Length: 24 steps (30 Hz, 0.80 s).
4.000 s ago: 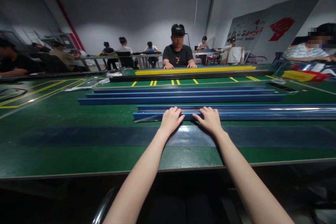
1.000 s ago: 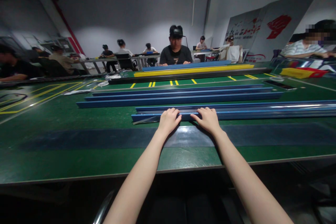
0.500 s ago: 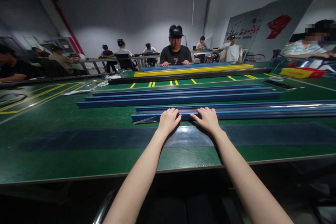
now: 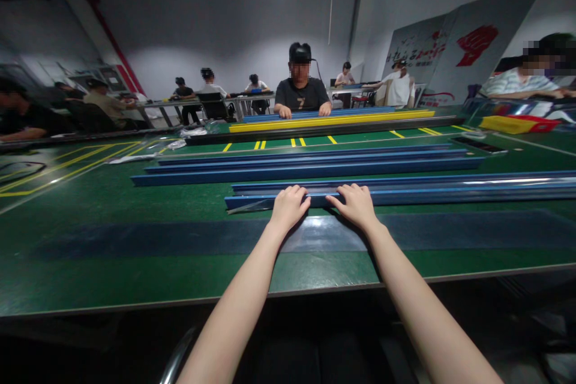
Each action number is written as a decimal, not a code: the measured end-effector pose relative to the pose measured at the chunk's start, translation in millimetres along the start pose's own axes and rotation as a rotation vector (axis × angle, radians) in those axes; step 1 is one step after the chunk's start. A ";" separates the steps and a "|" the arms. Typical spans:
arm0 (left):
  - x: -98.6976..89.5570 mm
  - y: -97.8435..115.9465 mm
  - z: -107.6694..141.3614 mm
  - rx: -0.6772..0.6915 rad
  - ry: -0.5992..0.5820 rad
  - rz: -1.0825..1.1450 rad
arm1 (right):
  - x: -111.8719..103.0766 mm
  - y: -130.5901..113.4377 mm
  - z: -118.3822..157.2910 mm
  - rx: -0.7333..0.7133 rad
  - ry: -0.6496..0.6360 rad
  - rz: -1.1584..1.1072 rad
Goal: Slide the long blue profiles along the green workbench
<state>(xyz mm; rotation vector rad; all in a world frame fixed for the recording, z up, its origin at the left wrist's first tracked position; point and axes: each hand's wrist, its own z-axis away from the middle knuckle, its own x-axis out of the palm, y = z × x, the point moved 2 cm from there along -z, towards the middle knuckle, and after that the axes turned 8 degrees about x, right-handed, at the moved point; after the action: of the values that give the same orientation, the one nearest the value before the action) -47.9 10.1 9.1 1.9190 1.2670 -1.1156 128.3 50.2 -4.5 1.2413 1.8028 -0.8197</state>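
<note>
A long blue channel strip [image 4: 414, 197] lies across the green table in front of me, running off to the right. My left hand [image 4: 288, 207] is closed over its near wall, thumb on the front face and fingers reaching over the top. A short distance to the right, my right hand [image 4: 359, 205] grips the same wall in the same way. Thin clear film [image 4: 252, 207] sticks out low at the channel's left end. Between my forearms and beyond them, a wide clear plastic strip [image 4: 180, 237] lies flat, nearer to me than the channel.
Behind lie more blue channels [image 4: 306, 169], then a black strip [image 4: 324, 130] and a yellow strip [image 4: 333, 121]. A dark phone-like slab [image 4: 479, 144] rests at right, near a yellow and red tray [image 4: 517, 125]. Across the table sits a person [image 4: 301, 93]; others work farther back.
My hands stay in place on the blue channel. The person opposite has shifted their hands on the far blue strip.
</note>
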 end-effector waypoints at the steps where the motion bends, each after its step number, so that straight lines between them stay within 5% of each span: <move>1: -0.2 0.1 0.0 0.001 0.001 0.000 | 0.1 0.1 0.0 0.001 0.001 -0.001; 24: 0.3 0.1 0.3 0.004 0.006 -0.001 | 2.3 1.5 -0.3 -0.009 0.022 -0.014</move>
<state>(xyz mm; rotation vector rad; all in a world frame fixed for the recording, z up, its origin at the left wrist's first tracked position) -47.8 9.9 8.7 1.9266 1.2699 -1.1140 129.1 52.0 -6.4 1.2375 1.8328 -0.8076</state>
